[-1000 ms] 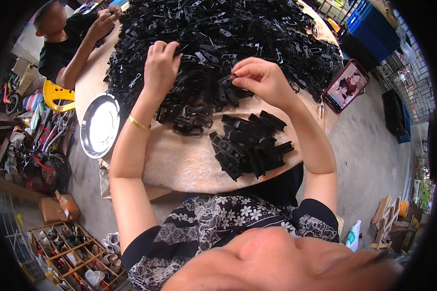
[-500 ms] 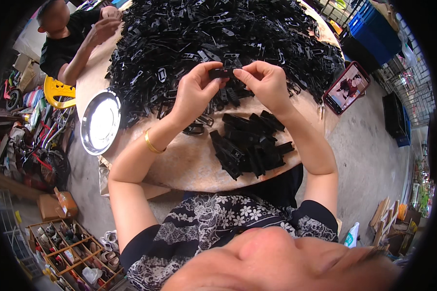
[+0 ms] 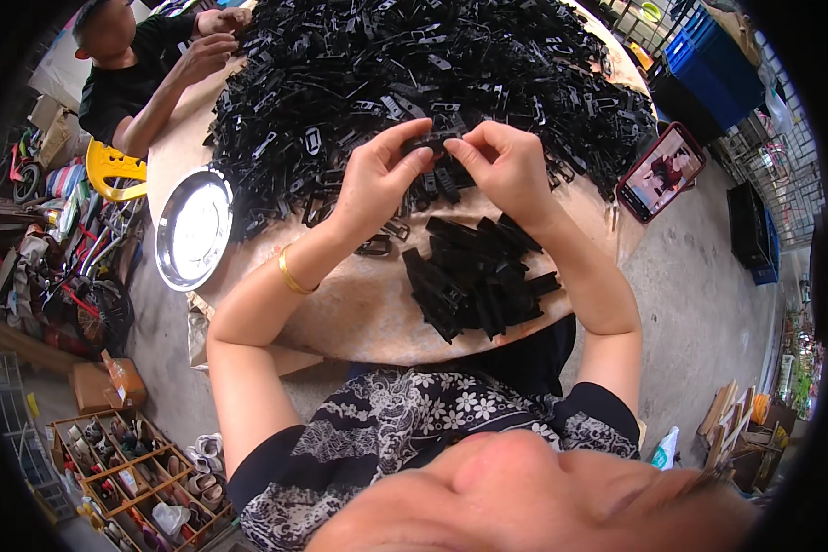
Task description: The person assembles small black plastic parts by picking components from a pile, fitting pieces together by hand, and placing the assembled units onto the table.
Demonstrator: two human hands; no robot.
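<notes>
A small black plastic part (image 3: 437, 143) is held up between my two hands, over the near edge of a big heap of similar black plastic parts (image 3: 331, 78). My left hand (image 3: 373, 179) has its thumb and forefinger closed around the part's left end. At the other end, my right hand (image 3: 506, 170) pinches with thumb and forefinger. Dark pieces behind blend with the part, so its exact shape is hard to make out. Below my hands, a smaller stack of black parts (image 3: 478, 281) lies near the table's front edge.
The round tan table (image 3: 350, 322) carries a shiny metal dish (image 3: 193, 230) at its left edge. A phone (image 3: 661, 173) stands propped at the right. Across the far left, a person's hand (image 3: 207, 60) reaches to the heap. A yellow stool (image 3: 115, 172) is beside the table.
My left thumb and forefinger have shifted on the part, which now shows less of its broad dark side. The other person's hands have come down toward the heap.
</notes>
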